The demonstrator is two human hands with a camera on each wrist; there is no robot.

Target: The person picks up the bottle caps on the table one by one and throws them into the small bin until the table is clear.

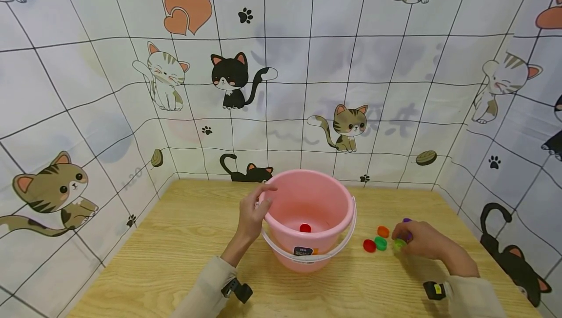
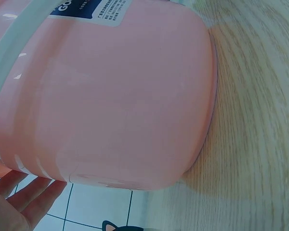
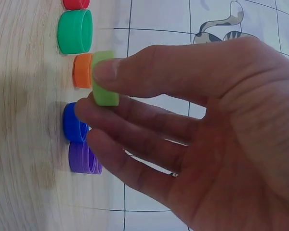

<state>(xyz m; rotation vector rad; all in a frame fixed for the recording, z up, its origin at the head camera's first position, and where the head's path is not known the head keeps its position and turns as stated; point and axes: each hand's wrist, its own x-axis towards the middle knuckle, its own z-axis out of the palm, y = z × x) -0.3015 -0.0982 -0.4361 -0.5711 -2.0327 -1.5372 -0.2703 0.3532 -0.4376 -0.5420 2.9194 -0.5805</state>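
A pink bucket (image 1: 303, 245) stands upright on the table, its white handle (image 1: 351, 230) hanging down at the front. My left hand (image 1: 252, 213) grips the bucket's left rim; in the left wrist view its fingers (image 2: 36, 197) lie against the outer wall. Inside the bucket lies a red cap (image 1: 305, 228). My right hand (image 1: 423, 240) pinches a lime-green cap (image 3: 105, 82) between thumb and fingers, above the table. Around it lie a red cap (image 1: 370, 246), a green cap (image 1: 380, 243), an orange cap (image 1: 383, 231), a blue cap (image 3: 75, 122) and a purple cap (image 3: 84, 158).
The wooden table (image 1: 184, 259) meets cat-patterned sheeting (image 1: 290, 137) at the back and both sides. A label (image 1: 303, 250) is on the bucket's front. Each wrist wears a small dark camera (image 1: 240, 289).
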